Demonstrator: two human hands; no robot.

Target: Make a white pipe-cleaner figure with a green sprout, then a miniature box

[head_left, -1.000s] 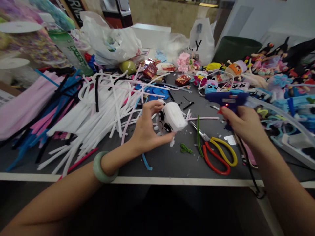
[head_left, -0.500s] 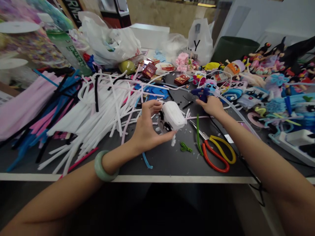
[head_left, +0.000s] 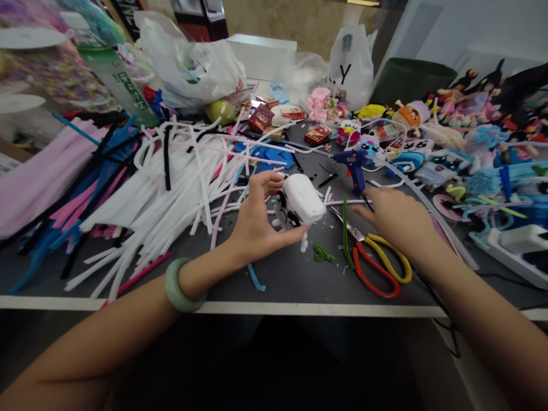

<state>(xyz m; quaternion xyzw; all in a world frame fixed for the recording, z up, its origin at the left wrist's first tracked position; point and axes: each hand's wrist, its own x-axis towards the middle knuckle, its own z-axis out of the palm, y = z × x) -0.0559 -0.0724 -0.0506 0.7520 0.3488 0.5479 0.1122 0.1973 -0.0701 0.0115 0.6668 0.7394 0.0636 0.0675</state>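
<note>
My left hand (head_left: 259,220) grips a white fuzzy figure (head_left: 303,200) with black round details on its left side, thumb below and fingers behind. My right hand (head_left: 400,220) is over the table, right of the scissors' blades, with thumb and a finger apart; no held object shows. A blue glue gun (head_left: 353,168) lies just beyond it, apart from the fingers. Scissors (head_left: 377,265) with one red and one yellow handle lie below that hand. Beside their blades is a green strip (head_left: 346,234), and a green looped piece (head_left: 324,254) lies further left.
White pipe cleaners (head_left: 171,200) cover the table's left, next to pink, blue and black ones. Fuzzy dolls (head_left: 445,165) and a white power strip (head_left: 520,251) are at the right. A green bottle (head_left: 115,80) and plastic bags (head_left: 192,74) stand behind.
My right hand has let go of the glue gun and moved back toward me and to the right. My left hand still grips the white figure in nearly the same place.
</note>
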